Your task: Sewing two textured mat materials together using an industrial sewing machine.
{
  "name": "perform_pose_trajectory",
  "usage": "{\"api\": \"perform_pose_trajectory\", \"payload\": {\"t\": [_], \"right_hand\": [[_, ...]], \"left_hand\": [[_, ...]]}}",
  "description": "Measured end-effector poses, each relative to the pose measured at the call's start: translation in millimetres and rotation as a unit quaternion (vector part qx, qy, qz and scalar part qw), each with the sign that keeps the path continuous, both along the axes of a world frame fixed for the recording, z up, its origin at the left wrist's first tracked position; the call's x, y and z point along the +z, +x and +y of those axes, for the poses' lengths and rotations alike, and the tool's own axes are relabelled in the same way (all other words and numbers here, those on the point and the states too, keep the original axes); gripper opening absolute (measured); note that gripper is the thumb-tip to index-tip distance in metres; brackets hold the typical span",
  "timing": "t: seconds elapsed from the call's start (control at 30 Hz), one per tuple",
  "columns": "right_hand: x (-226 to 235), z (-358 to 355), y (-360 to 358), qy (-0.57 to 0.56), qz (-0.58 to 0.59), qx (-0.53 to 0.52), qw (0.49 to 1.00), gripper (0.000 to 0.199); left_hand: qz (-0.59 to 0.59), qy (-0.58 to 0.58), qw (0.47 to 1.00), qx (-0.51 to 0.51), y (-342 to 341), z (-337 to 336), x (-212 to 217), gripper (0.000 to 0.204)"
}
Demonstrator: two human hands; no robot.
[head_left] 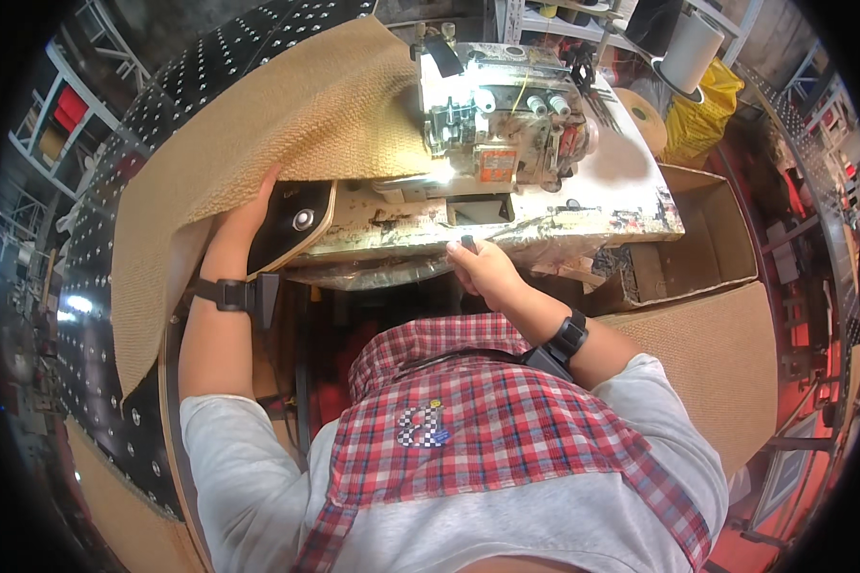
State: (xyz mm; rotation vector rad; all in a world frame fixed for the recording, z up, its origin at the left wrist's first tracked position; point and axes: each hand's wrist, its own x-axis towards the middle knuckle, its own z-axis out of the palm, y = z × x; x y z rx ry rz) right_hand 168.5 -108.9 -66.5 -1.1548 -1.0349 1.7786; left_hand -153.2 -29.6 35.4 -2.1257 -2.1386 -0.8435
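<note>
From the head camera, the woven mat [287,124] with its black studded backing drapes over the sewing table's [631,205] left edge; it looks stiff, coarse and bulky. The left hand [248,215] presses its fold, fingers together. The right hand [483,267] pinches a small dark object at the front edge.

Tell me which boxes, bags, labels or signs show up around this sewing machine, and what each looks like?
Label plate: small orange rectangle on the sewing machine's front.
Cardboard box: open, brown, right of the worn table.
Yellow bag: crumpled plastic, behind the box, under a white roll.
No screens show.
</note>
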Motion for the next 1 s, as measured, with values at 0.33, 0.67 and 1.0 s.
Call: {"api": "perform_pose_trajectory", "payload": {"t": [0.33, 0.67, 1.0], "right_hand": [[18, 8, -13, 0.009, -0.054, -0.019, 0.998, 0.026], [38, 23, -39, -0.017, 0.013, 0.012, 1.0, 0.027], [26, 18, -17, -0.041, 0.055, -0.054, 0.996, 0.02]], "left_hand": [[0.059, 0.082, 0.995, -0.007, 13, -5, -22, 0.047], [0.033, -0.144, 0.93, -0.337, 84, -186, -52, 0.047], [-0.655, -0.004, 0.755, 0.016, -103, -275, -73, 0.051]]}}
